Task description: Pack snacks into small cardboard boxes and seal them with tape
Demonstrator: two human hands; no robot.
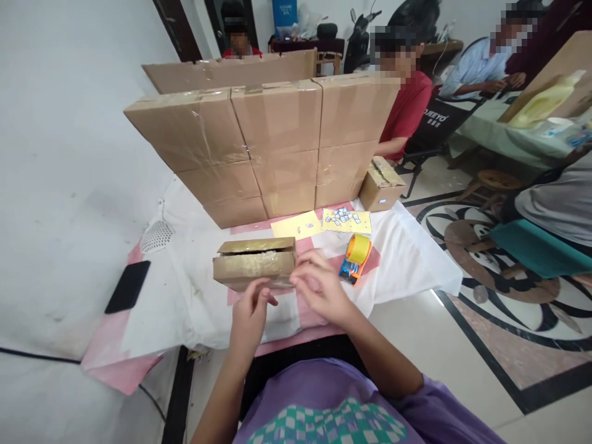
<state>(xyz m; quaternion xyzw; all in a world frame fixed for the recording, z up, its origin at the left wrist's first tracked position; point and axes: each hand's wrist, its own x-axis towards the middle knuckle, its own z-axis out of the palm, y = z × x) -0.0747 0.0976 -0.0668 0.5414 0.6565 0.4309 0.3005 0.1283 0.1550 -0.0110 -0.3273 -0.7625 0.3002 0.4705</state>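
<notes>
A small cardboard box (245,266) lies before me on the cloth-covered table, its top flaps parted by a dark gap, with shiny tape along them. My left hand (251,306) is at the box's near side, fingers curved and thumb apart, holding nothing that I can see. At the right end of the box, my right hand (324,288) has its thumb and fingertips pinched together; what is between them is too small to make out. A tape dispenser (356,260) with a yellow roll and orange-and-blue body lies to the right of that hand.
Stacked cardboard boxes (287,132) form a wall across the table's back. Another taped box (382,185) stands at their right. Yellow sheets (296,226) lie in front, one bearing small white labels (342,216). A black phone (128,287) lies left. Other people sit beyond.
</notes>
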